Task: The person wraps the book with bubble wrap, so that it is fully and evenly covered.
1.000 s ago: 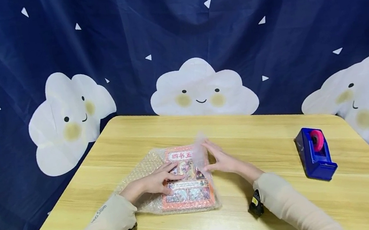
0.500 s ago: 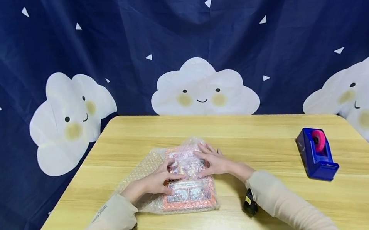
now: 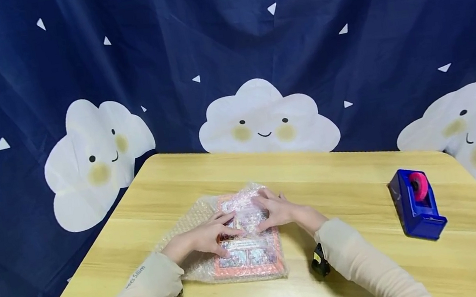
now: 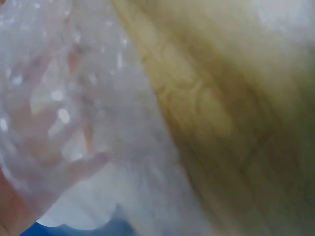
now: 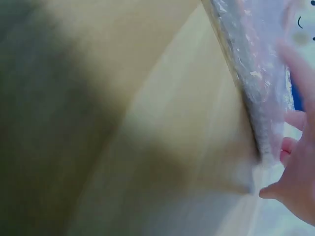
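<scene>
A book [image 3: 248, 258] with an orange-red cover and picture panels lies on the table under clear bubble wrap [image 3: 190, 219]. Spread fingers of my left hand [image 3: 206, 237] rest on its left side, over the wrap. My right hand [image 3: 280, 211] touches the upper right part, where a folded-over flap of wrap [image 3: 246, 198] covers the cover's top. In the left wrist view, film blurs the left hand [image 4: 44, 142]. The right wrist view has the right hand [image 5: 295, 162] beside the wrapped edge [image 5: 248, 73], fingers slightly bent.
A blue tape dispenser [image 3: 419, 210] with a pink roll [image 3: 419, 186] stands at the right of the wooden table [image 3: 337, 180]. Behind the table's far edge hangs a dark blue curtain [image 3: 152, 44] printed with white clouds.
My right hand has brought the flap of wrap leftward and down over the book, and now presses on it. The left hand stays on the book. The head view has tilted slightly.
</scene>
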Motion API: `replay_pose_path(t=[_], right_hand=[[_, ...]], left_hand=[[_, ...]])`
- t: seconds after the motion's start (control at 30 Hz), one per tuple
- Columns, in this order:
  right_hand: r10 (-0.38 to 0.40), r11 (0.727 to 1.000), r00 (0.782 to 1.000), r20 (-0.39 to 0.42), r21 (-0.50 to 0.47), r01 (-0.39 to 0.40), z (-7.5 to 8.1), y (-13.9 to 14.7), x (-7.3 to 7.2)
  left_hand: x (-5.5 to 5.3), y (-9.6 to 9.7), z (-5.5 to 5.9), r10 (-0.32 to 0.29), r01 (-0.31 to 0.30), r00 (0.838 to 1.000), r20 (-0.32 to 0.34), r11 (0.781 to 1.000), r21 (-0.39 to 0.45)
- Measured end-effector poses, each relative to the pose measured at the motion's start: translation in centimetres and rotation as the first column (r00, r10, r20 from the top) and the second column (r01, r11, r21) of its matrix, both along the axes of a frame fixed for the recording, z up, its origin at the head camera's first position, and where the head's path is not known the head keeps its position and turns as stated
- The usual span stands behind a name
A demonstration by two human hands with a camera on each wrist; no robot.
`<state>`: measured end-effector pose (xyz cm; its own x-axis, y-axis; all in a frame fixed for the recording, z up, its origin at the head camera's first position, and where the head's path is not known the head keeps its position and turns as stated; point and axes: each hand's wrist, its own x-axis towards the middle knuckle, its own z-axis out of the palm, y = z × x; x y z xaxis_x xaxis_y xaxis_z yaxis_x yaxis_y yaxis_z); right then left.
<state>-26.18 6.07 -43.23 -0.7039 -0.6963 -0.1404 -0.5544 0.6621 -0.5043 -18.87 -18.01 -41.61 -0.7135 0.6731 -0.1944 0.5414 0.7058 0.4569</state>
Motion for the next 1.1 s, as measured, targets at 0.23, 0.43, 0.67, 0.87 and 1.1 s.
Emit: replay_pose_path(t=[0.23, 0.43, 0.67, 0.87, 1.1], right_hand=[[-0.021, 0.999, 1.0, -0.014, 0.036, 0.022, -0.2, -0.3, 0.9], [-0.028, 0.995, 0.998, -0.052, 0.099, 0.033, 0.0, -0.8, 1.6], [-0.068, 0.989, 0.997, -0.04, 0.126, 0.073, -0.1, -1.5, 1.8], [-0.096, 0.978, 0.994, -0.052, 0.181, 0.104, -0.5, -1.7, 1.9], [-0.106, 0.984, 0.994, -0.028, 0.139, 0.109, -0.9, -1.5, 2.2]], left_hand=[[0.0, 0.0, 0.4, -0.012, 0.012, 1.0, -0.004, 1.0, 0.002], [0.0, -0.3, 0.3, -0.022, 0.022, 1.0, 0.007, 1.0, -0.004], [0.1, -0.2, 0.3, 0.002, -0.002, 1.0, 0.031, 1.0, 0.018], [0.2, 0.0, 0.2, 0.011, -0.011, 0.998, 0.056, 1.0, 0.011], [0.2, 0.1, 0.5, 0.014, -0.011, 0.997, 0.074, 0.999, -0.036]])
